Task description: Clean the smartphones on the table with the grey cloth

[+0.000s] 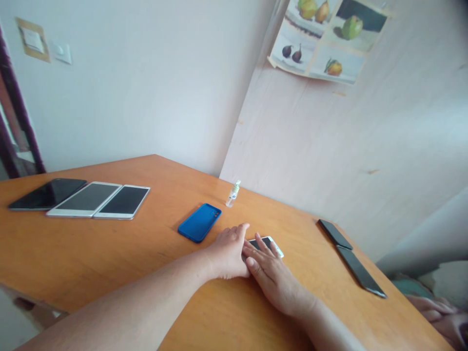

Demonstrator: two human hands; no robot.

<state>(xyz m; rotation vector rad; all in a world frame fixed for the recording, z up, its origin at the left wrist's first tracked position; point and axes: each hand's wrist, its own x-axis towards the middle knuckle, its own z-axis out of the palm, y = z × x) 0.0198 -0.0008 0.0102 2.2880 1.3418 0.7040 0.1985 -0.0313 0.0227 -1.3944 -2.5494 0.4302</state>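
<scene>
A white smartphone (272, 241) with a dark screen lies on the wooden table, partly covered by both hands. My left hand (230, 251) is at its left end, fingers bent around that edge; the fingertips are mostly hidden. Across the phone's near part stretches my right hand (272, 278), its fingers apart and lying over the screen, holding nothing. The right fingertips overlap the left hand's edge. Just beyond my left hand lies a blue phone case (200, 223), its hollow side up. Behind it stands a small clear spray bottle (233, 194).
On the table's (146, 273) left side lie a black tablet (49, 193), a white tablet (86, 199) and a large white phone (123, 201), side by side. Two dark phones, one farther (334, 234) and one nearer (361, 270), lie along the right edge. Walls rise behind the table.
</scene>
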